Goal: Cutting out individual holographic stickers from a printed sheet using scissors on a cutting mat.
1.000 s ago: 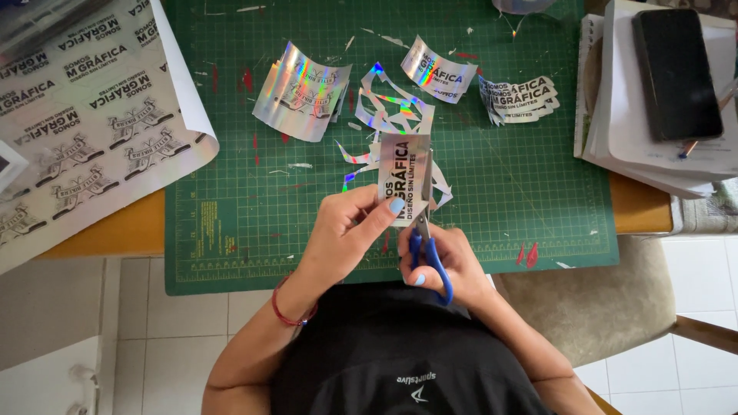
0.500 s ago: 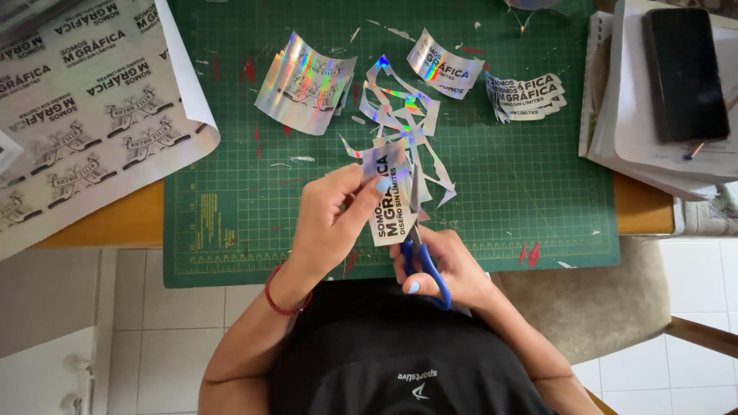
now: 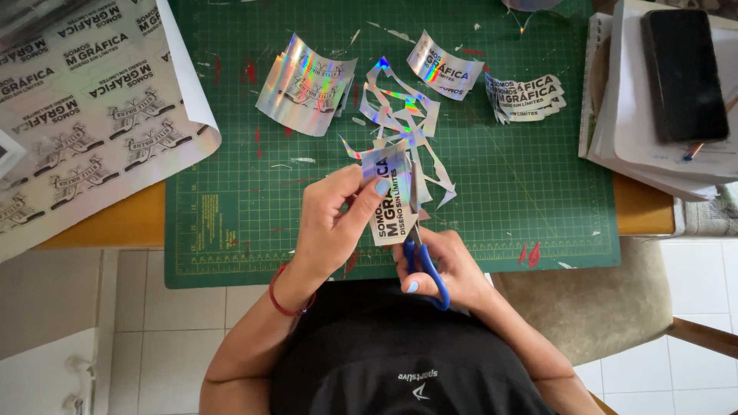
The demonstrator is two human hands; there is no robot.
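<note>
Head view: sticker [image 3: 390, 196] pinched in left grip [image 3: 332, 223], beside scissors [image 3: 424, 261].

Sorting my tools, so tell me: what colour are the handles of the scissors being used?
Blue: the scissor handles in the right hand, head view.

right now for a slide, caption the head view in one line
Left hand holds a holographic sticker while the right hand trims it with blue-handled scissors over a green cutting mat.
</note>
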